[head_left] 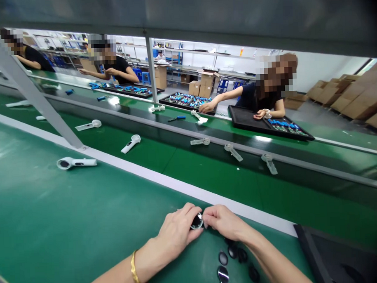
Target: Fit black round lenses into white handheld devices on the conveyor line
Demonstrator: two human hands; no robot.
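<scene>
My left hand (181, 228) is wrapped round a white ring-shaped part with a dark, shiny disc in its middle (196, 221). Most of that part is hidden by my fingers. At its right edge is my right hand (224, 220), its thumb and fingertips pinched together; whatever they hold is too small to make out. Below my right hand, several black round discs (223, 258) lie on the green worktop (117, 218). A white round-headed device with a handle (76, 162) rests at the left of the worktop.
Beyond a pale rail (165, 181), a green conveyor belt (177, 164) carries several white handled housings (131, 144). A black tray (331, 256) stands at right. Across the belt, co-workers (261, 89) sit by black trays of blue parts (187, 101). A slanted post (35, 87) rises at left.
</scene>
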